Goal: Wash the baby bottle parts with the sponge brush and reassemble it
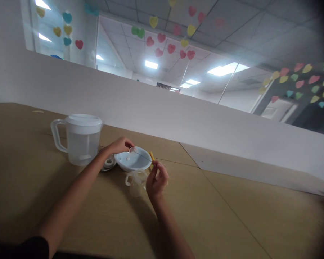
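Observation:
Above a white bowl (133, 166), my left hand (120, 145) is closed at a small clear round piece (132, 149). A thin stick (143, 156) slants from that piece toward my right hand (157, 178), which pinches its near end. Whether stick and round piece are joined, I cannot tell. Inside the bowl sits a small white lump (127, 158). Just beyond my right fingers is a yellow stick-like thing (151, 156), partly hidden. A translucent plastic cup with a handle (138, 175) is on the table between the bowl and my right wrist.
A translucent lidded pitcher (83, 144) stands to the left. Beside the bowl, partly behind my left forearm, is a shallow metal dish (106, 168) with a white ring-shaped thing (109, 163). A low white wall (140, 108) borders the brown table (218, 223) at the back.

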Demonstrator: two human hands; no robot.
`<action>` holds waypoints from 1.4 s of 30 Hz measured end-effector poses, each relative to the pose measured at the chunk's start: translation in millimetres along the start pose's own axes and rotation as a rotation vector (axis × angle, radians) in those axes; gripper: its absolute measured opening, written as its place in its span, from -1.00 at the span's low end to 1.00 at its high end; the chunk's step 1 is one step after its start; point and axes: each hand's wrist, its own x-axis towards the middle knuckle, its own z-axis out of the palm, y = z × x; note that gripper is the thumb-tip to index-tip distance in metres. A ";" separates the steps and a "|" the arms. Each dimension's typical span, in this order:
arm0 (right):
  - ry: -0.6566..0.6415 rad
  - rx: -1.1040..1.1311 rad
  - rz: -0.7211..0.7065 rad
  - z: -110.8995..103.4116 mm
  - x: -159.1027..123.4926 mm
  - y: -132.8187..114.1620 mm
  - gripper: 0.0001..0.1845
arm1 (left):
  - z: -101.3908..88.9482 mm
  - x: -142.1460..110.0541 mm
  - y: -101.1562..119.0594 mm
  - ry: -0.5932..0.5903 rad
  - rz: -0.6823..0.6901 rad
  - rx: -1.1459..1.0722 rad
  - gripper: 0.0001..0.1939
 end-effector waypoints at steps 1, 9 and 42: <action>-0.011 -0.006 -0.028 -0.9 1.5 -0.9 -0.65 | -0.4 -0.1 0.4 -0.002 0.003 0.002 -0.71; -0.088 -0.020 -0.159 -5.2 5.2 -5.1 -0.71 | 0.9 1.8 -3.4 -0.033 0.026 0.012 -0.71; -0.243 0.052 -0.220 -4.5 1.8 -14.4 -0.72 | -1.6 -1.1 -3.4 0.003 -0.005 0.039 -0.71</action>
